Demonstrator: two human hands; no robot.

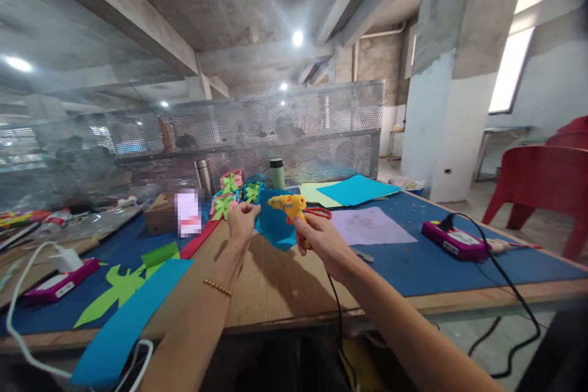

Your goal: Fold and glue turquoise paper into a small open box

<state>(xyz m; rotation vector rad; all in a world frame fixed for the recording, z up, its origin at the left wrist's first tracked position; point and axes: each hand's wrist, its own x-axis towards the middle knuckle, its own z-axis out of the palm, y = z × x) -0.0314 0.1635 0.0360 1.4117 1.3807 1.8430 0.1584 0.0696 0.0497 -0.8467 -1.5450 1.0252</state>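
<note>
My right hand (310,234) is wrapped around the handle of a yellow hot glue gun (294,203), its nozzle pointing left toward my other hand. A black cord (337,300) hangs below over the table edge. With fingertips pinched together, my left hand (242,220) is at the upper left edge of a folded blue sheet piece (275,234), which stands on a brown board (271,285). The fingertips seem to grip that edge, just left of the nozzle. Behind the gun lie red-handled scissors (319,213), partly hidden.
Left are a long blue strip (133,318), green cut-outs (122,288) and a purple power strip (62,282). Behind stand decorated pieces with green bows (225,202), a steel flask (203,177) and a green bottle (277,174). Another power strip (454,239) is right, near lilac (372,225) and blue sheets (361,188).
</note>
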